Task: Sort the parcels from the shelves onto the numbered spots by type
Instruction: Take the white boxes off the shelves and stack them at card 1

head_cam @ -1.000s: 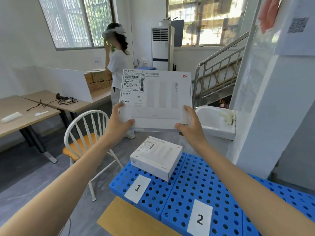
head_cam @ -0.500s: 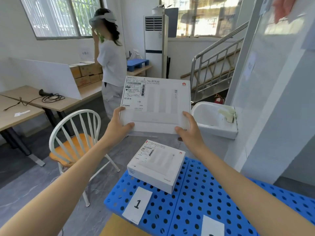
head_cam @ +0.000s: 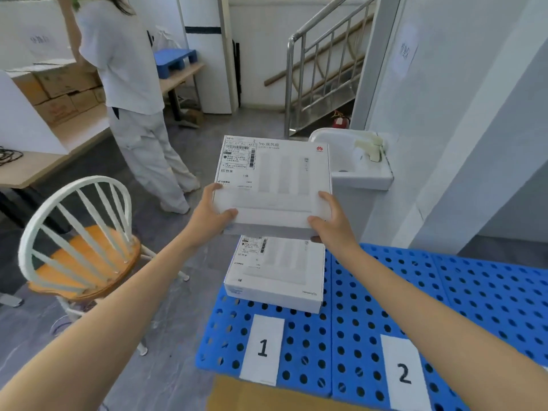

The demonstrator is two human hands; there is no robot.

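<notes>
A: What can't you read?

B: Print on the shipping label is blurred. The fingers of both hands are under the parcel, so only the thumbs show. The far edge of the lower white carton (head_cam: 275, 271) is covered by the held one. A second person (head_cam: 130, 69) is cut off at the frame top.

A: Hands?

B: Left hand (head_cam: 212, 213) grips the near-left corner of the flat white cardboard parcel (head_cam: 275, 185), thumb on top. Right hand (head_cam: 332, 223) grips the near-right corner the same way.

A: Parcel location?

B: In the air, above and just behind the lower carton. That carton sits on the blue perforated plastic pallet (head_cam: 370, 307), behind the white paper tag "1" (head_cam: 262, 348). The tag "2" (head_cam: 403, 373) is to its right.

A: Orientation?

B: Broad face up and tipped toward the camera. Long axis runs left to right. Label at far-left corner, red logo at far-right, text upright to the wearer.

A: Surroundings?

B: White spindle chair with orange seat (head_cam: 80, 241) on the left, white basin (head_cam: 355, 170) behind the parcel.
</notes>
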